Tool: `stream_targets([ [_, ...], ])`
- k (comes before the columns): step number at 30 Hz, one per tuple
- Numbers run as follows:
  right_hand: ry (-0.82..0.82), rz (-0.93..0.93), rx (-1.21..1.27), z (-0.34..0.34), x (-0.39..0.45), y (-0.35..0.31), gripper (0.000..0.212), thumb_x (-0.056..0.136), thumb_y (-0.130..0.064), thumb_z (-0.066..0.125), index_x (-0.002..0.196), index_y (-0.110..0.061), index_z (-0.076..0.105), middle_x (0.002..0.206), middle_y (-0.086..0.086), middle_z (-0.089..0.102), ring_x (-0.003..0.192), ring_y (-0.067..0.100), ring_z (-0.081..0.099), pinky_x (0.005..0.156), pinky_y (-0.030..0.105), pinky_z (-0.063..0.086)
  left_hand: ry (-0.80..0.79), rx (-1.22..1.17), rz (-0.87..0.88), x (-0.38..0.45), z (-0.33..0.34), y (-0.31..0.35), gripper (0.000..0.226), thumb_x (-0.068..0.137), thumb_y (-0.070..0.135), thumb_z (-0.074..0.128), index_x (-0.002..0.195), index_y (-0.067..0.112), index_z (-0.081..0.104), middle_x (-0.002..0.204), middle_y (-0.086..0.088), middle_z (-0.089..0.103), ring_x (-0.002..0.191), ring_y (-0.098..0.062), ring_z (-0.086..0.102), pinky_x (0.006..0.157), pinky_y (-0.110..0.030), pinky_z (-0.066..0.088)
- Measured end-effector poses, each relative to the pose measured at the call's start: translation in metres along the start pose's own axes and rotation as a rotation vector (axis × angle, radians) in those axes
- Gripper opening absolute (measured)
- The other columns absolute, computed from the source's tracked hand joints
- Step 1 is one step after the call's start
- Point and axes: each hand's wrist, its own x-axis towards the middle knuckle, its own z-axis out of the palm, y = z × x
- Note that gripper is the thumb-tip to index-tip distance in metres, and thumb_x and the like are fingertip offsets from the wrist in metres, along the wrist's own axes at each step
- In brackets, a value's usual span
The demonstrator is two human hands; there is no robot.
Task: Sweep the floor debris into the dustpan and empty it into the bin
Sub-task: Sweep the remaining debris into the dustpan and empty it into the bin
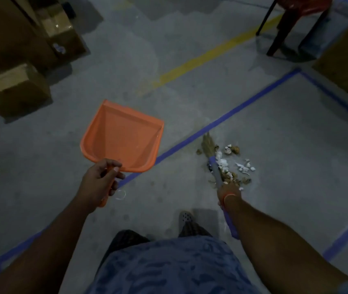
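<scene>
Lower right: debris (232, 164) beside broom (209, 145), gripped by right hand (229, 190) | left hand (101, 177) grips dustpan (122, 136), raised left of pile, mouth pointing up-frame

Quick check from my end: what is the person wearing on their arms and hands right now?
Both forearms are bare, with no sleeves in view, and neither the left hand nor the right hand wears a glove. The right wrist carries a thin orange band. No watch or rings can be made out in the dim light.
</scene>
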Motion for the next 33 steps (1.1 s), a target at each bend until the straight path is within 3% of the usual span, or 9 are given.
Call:
stream_targets([
  [3, 0.027, 0.074, -0.011, 0.007, -0.022, -0.002, 0.030, 0.091, -0.020, 0.054, 0.114, -0.003, 0.063, 0.114, 0.014, 0.066, 0.104, 0.029, 0.065, 0.081, 0.031, 0.053, -0.107, 0.018, 0.020, 0.050, -0.011, 0.019, 0.012, 0.105, 0.005, 0.052, 0.109, 0.008, 0.063, 0.084, -0.018, 0.068, 0.050, -0.019, 0.049, 0.044, -0.027, 0.041],
  [7, 0.126, 0.235, 0.071, 0.039, -0.074, -0.006, 0.034, 0.092, -0.028, 0.054, 0.114, -0.007, 0.068, 0.107, 0.013, 0.069, 0.096, 0.031, 0.068, 0.083, 0.037, 0.057, -0.294, 0.124, 0.069, 0.120, -0.024, 0.038, 0.014, 0.105, 0.005, 0.051, 0.105, 0.012, 0.063, 0.088, -0.023, 0.068, 0.050, -0.019, 0.050, 0.042, -0.027, 0.042],
  [12, 0.222, 0.282, 0.170, 0.080, -0.139, -0.041, 0.033, 0.097, -0.028, 0.046, 0.117, -0.011, 0.065, 0.119, 0.017, 0.063, 0.108, 0.035, 0.061, 0.090, 0.035, 0.051, -0.499, 0.183, 0.141, 0.177, -0.037, 0.072, 0.013, 0.106, 0.006, 0.052, 0.108, 0.010, 0.064, 0.089, -0.021, 0.068, 0.050, -0.016, 0.053, 0.043, -0.026, 0.042],
  [18, 0.312, 0.297, 0.195, 0.095, -0.145, -0.090, 0.035, 0.094, -0.021, 0.048, 0.126, -0.015, 0.061, 0.126, 0.017, 0.060, 0.116, 0.035, 0.057, 0.096, 0.035, 0.045, -0.623, 0.187, 0.171, 0.205, -0.040, 0.095, 0.012, 0.105, 0.008, 0.054, 0.106, 0.014, 0.065, 0.089, -0.020, 0.068, 0.051, -0.017, 0.053, 0.045, -0.027, 0.042],
  [24, 0.295, 0.225, 0.295, 0.076, -0.096, -0.148, 0.033, 0.092, -0.023, 0.053, 0.120, -0.014, 0.066, 0.114, 0.015, 0.068, 0.106, 0.034, 0.064, 0.088, 0.035, 0.051, -0.613, 0.207, 0.154, 0.219, -0.052, 0.096, 0.011, 0.105, 0.009, 0.054, 0.105, 0.014, 0.064, 0.087, -0.018, 0.069, 0.053, -0.019, 0.054, 0.046, -0.028, 0.043],
  [29, 0.209, 0.244, 0.392, 0.090, -0.070, -0.167, 0.032, 0.083, -0.025, 0.058, 0.111, -0.017, 0.071, 0.087, 0.012, 0.072, 0.078, 0.033, 0.070, 0.070, 0.047, 0.060, -0.606, 0.237, 0.140, 0.233, -0.058, 0.099, 0.012, 0.105, 0.009, 0.055, 0.104, 0.014, 0.065, 0.087, -0.018, 0.070, 0.053, -0.019, 0.055, 0.047, -0.029, 0.043],
  [33, 0.164, 0.257, 0.365, 0.099, -0.076, -0.169, 0.029, 0.086, -0.023, 0.055, 0.108, -0.011, 0.071, 0.090, 0.014, 0.072, 0.080, 0.033, 0.070, 0.072, 0.045, 0.060, -0.618, 0.221, 0.125, 0.238, -0.055, 0.104, 0.010, 0.105, 0.008, 0.054, 0.109, 0.007, 0.063, 0.087, -0.018, 0.069, 0.052, -0.018, 0.053, 0.047, -0.028, 0.043],
])
